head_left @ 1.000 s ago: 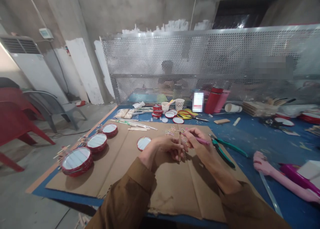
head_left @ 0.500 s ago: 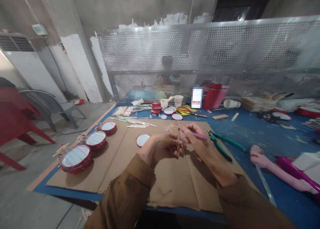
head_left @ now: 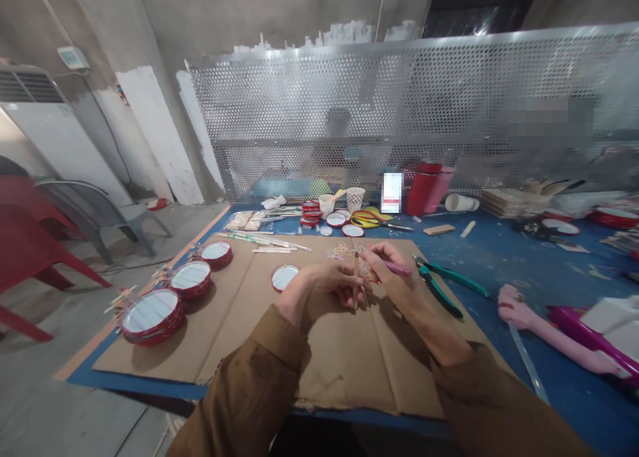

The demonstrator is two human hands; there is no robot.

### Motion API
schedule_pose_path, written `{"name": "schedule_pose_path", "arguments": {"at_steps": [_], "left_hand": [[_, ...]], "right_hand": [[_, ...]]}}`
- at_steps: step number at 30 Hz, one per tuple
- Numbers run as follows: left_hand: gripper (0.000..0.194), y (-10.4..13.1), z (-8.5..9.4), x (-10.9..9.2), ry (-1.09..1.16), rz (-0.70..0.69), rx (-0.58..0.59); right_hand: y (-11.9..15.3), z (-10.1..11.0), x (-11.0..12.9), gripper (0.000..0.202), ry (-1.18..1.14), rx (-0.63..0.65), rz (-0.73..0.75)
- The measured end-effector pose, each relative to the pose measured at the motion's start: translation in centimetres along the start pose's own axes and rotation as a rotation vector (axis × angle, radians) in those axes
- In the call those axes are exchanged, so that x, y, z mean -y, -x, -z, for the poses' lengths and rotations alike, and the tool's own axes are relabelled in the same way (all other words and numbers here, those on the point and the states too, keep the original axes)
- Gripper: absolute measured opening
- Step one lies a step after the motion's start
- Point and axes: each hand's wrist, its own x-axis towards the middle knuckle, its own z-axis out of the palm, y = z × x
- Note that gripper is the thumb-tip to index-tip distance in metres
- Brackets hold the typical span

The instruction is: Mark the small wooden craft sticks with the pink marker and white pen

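Note:
Above the cardboard sheet, my left hand grips a small flat wooden stick, held roughly upright. My right hand has a purple pen pinched in its fingers, with the tip close to the upper end of the stick. Behind both hands lies a loose pile of small coloured rubber bands. A round red-rimmed lid with a white face rests just left of my left wrist. The fingertips partly hide each other, so any contact between pen and stick is unclear.
Three red-sided drums line the cardboard's left side. Green-handled pliers lie right of my right hand, with a pink glue gun beyond. Scissors, paper cups and a red bottle stand toward the perforated metal screen.
The view has shifted very slightly. Both hands keep nearly the same pose, the left on the wooden stick and the right on the pen.

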Motion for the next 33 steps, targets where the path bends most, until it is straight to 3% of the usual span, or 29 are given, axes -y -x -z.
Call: {"name": "schedule_pose_path", "arguments": {"at_steps": [33], "left_hand": [[0.038, 0.37, -0.04, -0.15, -0.034, -0.011, -0.033]], "right_hand": [[-0.28, 0.01, -0.59, 0.032, 0.008, -0.021, 0.016]]}}
